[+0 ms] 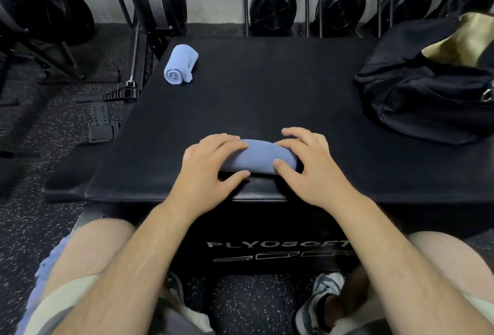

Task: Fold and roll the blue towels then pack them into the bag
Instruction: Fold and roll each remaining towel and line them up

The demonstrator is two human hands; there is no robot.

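Presently a blue towel (pixel 258 156) is being rolled near the front edge of the black plyo box (pixel 267 88), gripped at its ends by the left hand (pixel 211 163) and right hand (pixel 307 163), fingers curled over it; even pressure should be kept so the roll is tight; a finished rolled towel (pixel 180 64) lies far left, the open bag (pixel 433 80) far right.

Black plyo box (pixel 267 99) — two rolled blue towels (pixel 180 67) (pixel 258 158) and a black bag (pixel 427 99) on top.

Two rolled blue towels (pixel 258 156) (pixel 179 67), one black bag (pixel 427 88), two hands (pixel 211 166) (pixel 311 166).
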